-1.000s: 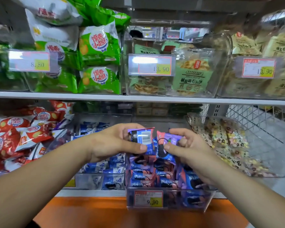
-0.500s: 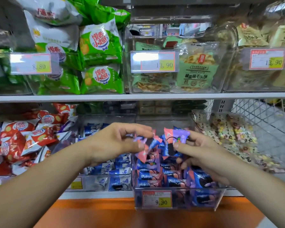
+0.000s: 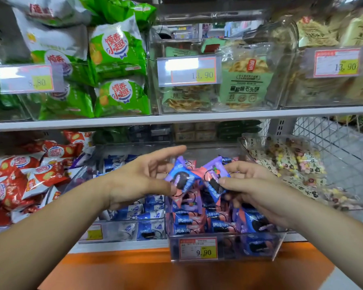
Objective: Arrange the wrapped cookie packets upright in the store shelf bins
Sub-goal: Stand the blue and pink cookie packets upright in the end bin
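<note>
Left hand (image 3: 138, 181) pinches a blue cookie packet (image 3: 181, 178); right hand (image 3: 254, 185) pinches a purple cookie packet (image 3: 215, 176); both packets lie tilted, touching between the hands, directly above the clear bin (image 3: 231, 255).

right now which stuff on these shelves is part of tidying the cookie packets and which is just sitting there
Part of the job: left hand, right hand, blue packet, purple packet pinched by the right hand, front bin of packets.

Just there: green bags, red bags, flatbread packs, candy bags.
</note>
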A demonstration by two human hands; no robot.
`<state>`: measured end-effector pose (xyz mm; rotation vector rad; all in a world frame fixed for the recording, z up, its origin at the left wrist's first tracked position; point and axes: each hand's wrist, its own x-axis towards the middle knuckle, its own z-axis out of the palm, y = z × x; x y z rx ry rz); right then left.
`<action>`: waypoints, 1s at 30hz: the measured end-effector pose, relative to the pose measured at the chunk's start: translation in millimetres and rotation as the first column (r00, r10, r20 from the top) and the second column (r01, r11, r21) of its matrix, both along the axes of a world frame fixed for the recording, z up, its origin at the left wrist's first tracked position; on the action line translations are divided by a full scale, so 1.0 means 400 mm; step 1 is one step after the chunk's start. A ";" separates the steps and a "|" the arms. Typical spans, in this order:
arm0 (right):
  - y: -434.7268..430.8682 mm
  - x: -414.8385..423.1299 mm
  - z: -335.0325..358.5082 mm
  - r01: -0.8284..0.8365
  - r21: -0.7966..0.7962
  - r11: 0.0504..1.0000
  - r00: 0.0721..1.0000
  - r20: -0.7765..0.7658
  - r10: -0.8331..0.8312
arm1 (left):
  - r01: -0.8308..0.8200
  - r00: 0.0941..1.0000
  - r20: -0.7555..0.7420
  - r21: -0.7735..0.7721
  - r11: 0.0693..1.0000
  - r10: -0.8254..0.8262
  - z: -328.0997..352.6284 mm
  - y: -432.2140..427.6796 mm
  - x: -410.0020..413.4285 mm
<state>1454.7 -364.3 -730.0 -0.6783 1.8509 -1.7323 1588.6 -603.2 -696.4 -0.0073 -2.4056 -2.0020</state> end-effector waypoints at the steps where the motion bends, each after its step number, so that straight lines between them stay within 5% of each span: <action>1: 0.000 0.001 0.000 -0.003 0.000 1.000 1.000 0.002 0.003 | -0.006 1.000 0.000 -0.003 1.000 0.006 0.001 0.000 -0.002; 4: -0.001 0.001 -0.001 0.033 0.055 0.998 0.996 -0.086 -0.028 | -0.117 0.992 -0.060 -0.106 0.987 0.112 0.015 0.005 -0.006; 9: 0.002 -0.011 -0.002 0.209 0.163 0.964 0.887 -0.447 -0.116 | -0.291 0.950 -0.213 -0.328 0.899 0.230 0.010 0.029 -0.024; 13: 0.006 -0.019 -0.009 0.200 0.221 0.954 0.857 -0.512 -0.061 | -0.219 0.973 -0.196 -0.625 0.750 0.121 -0.034 0.065 -0.047; 16: 0.005 -0.023 -0.012 0.173 0.272 0.946 0.852 -0.524 -0.005 | -0.146 0.988 -0.148 -0.837 0.528 0.038 -0.045 0.053 -0.058; 21: 0.010 -0.023 -0.015 0.122 0.367 0.922 0.853 -0.514 0.091 | -0.075 0.997 -0.062 -0.879 0.470 0.044 -0.068 0.041 -0.074; 26: -0.015 0.005 -0.013 -0.011 0.428 0.904 0.813 -0.522 0.257 | -0.118 0.991 -0.100 -0.962 0.245 0.085 -0.092 0.047 -0.109; 30: -0.064 0.039 -0.037 -0.061 0.502 0.863 0.759 -0.538 0.367 | -0.014 0.994 0.016 -0.960 0.281 0.107 -0.074 0.047 -0.111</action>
